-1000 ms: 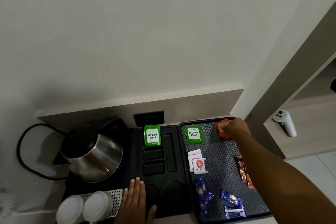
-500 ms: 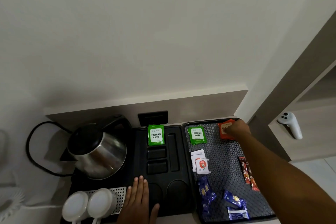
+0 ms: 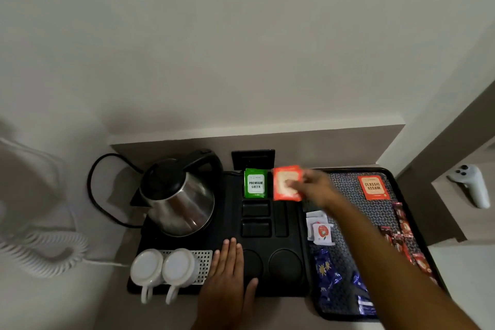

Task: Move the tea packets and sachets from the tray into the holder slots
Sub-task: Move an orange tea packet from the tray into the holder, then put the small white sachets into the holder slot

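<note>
My right hand (image 3: 314,187) holds an orange tea packet (image 3: 286,186) upright over the black holder (image 3: 281,262), just right of the green Premium Green packet (image 3: 255,183) standing in a back slot. A second orange Classic Assam packet (image 3: 374,187) lies flat at the back of the patterned tray (image 3: 345,190). White sachets (image 3: 320,230), blue sachets (image 3: 326,272) and red stick sachets (image 3: 401,233) lie on the tray. My left hand (image 3: 229,280) rests flat on the holder's front edge, fingers together, holding nothing.
A steel kettle (image 3: 176,199) with a black cord sits left of the slots. Two white cups (image 3: 163,268) lie upside down at the front left. A coiled white phone cord (image 3: 42,252) is far left. A white controller (image 3: 471,185) rests on a shelf at right.
My right hand picked an orange packet from the tray's back right corner and carried it left over the holder. Another orange packet lies uncovered there. The left hand stayed put.
</note>
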Demonstrator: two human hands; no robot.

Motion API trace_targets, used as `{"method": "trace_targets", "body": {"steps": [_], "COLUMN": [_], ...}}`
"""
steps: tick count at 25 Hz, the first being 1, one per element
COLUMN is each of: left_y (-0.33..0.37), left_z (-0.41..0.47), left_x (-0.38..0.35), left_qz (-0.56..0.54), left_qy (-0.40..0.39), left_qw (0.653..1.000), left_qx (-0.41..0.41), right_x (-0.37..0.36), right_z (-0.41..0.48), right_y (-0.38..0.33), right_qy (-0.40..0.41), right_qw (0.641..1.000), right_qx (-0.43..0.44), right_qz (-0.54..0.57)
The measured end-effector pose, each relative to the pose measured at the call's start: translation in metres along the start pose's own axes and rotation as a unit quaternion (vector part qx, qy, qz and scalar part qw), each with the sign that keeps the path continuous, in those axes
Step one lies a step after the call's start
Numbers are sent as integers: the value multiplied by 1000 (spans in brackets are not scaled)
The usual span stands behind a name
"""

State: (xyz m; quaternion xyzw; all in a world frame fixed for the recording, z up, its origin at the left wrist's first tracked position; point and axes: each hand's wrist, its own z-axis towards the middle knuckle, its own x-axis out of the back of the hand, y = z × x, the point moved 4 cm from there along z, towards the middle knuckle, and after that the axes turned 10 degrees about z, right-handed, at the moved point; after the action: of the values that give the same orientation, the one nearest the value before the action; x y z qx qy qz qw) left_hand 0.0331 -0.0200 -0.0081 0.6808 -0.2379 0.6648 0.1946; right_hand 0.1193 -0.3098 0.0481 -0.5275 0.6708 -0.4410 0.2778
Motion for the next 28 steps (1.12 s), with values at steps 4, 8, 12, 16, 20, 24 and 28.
{"method": "trace_targets", "body": {"steps": [4,8,12,16,20,24,28], "left_y": [-1,-2,-4,-4,-5,-4,-2], "left_z": [-1,-2,-3,-1,-2,-1,-3], "left_x": [1,-2,-5,-8,-8,-6,-3], "left_qz": [-12,-19,-27,-25,-22,-17,-10], "left_qy": [0,-1,-10,-16,-15,-13,-2], "left_qw": [1000,1000,1000,999,1000,1000,1000], "left_qx": [-3,2,1,13,12,14,15], "right_x": [-82,-93,-83,-83,-88,-45,60], "right_z": [7,17,21,21,19,0,-46], "right_y": [28,32,33,31,28,26,54], "right_qy": [13,19,-6,-33,-27,92,206], "right_qw": [997,991,978,962,955,974,948], "right_qx": [64,81,79,68,56,51,-114], "right_qz": [-34,-106,-195,-263,-289,-203,-213]}}
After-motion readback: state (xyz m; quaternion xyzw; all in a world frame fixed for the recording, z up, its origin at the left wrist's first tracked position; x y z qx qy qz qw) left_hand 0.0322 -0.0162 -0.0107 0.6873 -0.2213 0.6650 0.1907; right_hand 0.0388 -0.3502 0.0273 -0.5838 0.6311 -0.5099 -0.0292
